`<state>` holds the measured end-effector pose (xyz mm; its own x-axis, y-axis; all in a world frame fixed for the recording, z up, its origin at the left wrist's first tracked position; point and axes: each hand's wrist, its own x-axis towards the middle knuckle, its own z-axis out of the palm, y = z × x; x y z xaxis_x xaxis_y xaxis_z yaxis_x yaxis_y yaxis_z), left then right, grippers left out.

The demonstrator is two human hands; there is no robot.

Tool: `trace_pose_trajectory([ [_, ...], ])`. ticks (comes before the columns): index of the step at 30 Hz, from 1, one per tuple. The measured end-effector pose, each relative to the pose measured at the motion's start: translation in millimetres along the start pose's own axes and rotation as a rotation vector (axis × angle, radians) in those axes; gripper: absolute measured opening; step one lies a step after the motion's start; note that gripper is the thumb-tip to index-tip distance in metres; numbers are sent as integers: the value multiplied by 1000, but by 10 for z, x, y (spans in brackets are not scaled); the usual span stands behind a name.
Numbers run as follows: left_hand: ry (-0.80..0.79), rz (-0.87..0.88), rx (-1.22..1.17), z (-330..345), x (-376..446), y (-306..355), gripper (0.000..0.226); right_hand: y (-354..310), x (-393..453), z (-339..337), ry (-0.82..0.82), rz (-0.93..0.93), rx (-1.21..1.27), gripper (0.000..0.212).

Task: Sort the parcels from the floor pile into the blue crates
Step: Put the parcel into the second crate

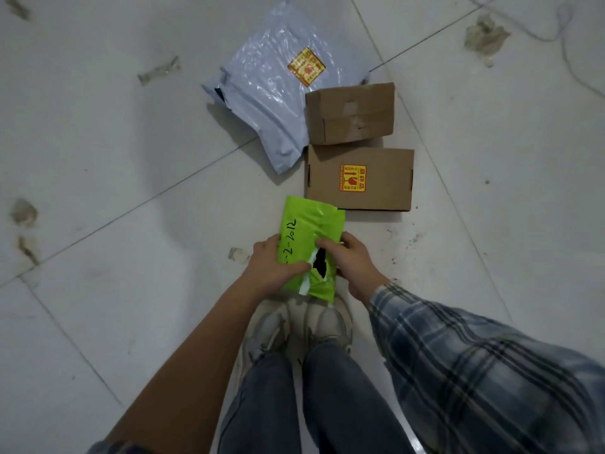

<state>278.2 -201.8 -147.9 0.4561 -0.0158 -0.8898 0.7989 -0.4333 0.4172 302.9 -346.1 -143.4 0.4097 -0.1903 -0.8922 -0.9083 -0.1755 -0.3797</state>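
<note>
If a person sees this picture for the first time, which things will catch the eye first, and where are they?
The bright green parcel, torn open at its near end, stands out most: the left hand and right hand hold it above the shoes, at the centre. Beyond it on the pale tiled floor lie two cardboard boxes, the nearer box bearing a yellow-and-red sticker, and a grey plastic mailer to their left.

Both arms reach forward and down, converging in front of the feet. The left forearm is bare; the right wears a plaid sleeve to the wrist. The left hand (271, 267) grips from the left, thumb laid across the top, fingers curled underneath. The right hand (352, 263) grips from the right, index finger bent over the top face, other fingers wrapped behind. The two thumbs nearly meet
</note>
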Motion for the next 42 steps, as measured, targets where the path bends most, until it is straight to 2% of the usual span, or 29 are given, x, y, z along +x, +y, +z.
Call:
trace_pose_trajectory([
  [3, -112, 76, 63, 0, -359, 187, 107, -196, -303, 29, 24, -116, -56, 22],
  [5, -112, 94, 95, 44, -618, 331, 111, -344, -547, 62, -24, -199, -96, 12],
  [7, 9, 103, 66, 50, -821, 467, 95, -487, -792, 77, -107, -219, -119, 18],
  [9, 156, 133, -4, -18, -1001, 607, 62, -642, -1023, 70, -205, -173, -43, 12],
  [11, 214, 75, -162, -168, -1157, 765, 45, -816, -1195, 33, -219, -121, 90, 13],
  [12, 199, 17, -325, -246, -1236, 842, 42, -890, -1260, -6, -164, -127, 106, 13],
  [14, 144, -75, -630, -389, -1405, 965, 40, -1007, -1344, -125, -9, -210, -50, 16],
  [15, 124, -97, -706, -459, -1480, 1030, 41, -1059, -1364, -192, 20, -243, -137, 30],
  [17, 64, -94, -841, -588, -1602, 1127, 46, -1167, -1385, -322, -110, -223, -193, 52],
  [20, -42, -45, -988, -741, -1721, 1195, 53, -1372, -1427, -457, -450, -119, -87, 47],
  [22, -54, 14, -1026, -809, -1770, 1163, 48, -1485, -1476, -494, -534, -113, -110, 44],
  [26, 163, 49, -975, -945, -1876, 1032, 31, -1580, -1552, -449, -582, -118, -108, 40],
  [30, 223, 68, -1009, -1270, -2057, 798, 16, -1643, -1717, -259, -791, -99, -297, 33],
  [32, 289, 55, -1003, -1402, -2142, 619, 16, -1579, -1801, -114, -809, -85, -233, 37],
  [34, 370, 70, -1173, -1489, -2167, 451, 19, -1474, -1864, 43, -757, -81, -52, 48],
  [36, 379, 97, -1402, -1517, -2174, 343, 28, -1295, -1904, 163, -734, -62, 66, 57],
  [38, 345, 130, -1564, -1471, -2216, 170, 33, -1031, -2022, 314, -788, -21, 4, 55],
  [40, 289, 139, -1631, -1380, -2287, -31, 30, -752, -2162, 464, -819, -5, -38, 47],
  [42, 291, 135, -1587, -1272, -2410, -293, 24, -509, -2317, 654, -832, 26, 36, 46],
])
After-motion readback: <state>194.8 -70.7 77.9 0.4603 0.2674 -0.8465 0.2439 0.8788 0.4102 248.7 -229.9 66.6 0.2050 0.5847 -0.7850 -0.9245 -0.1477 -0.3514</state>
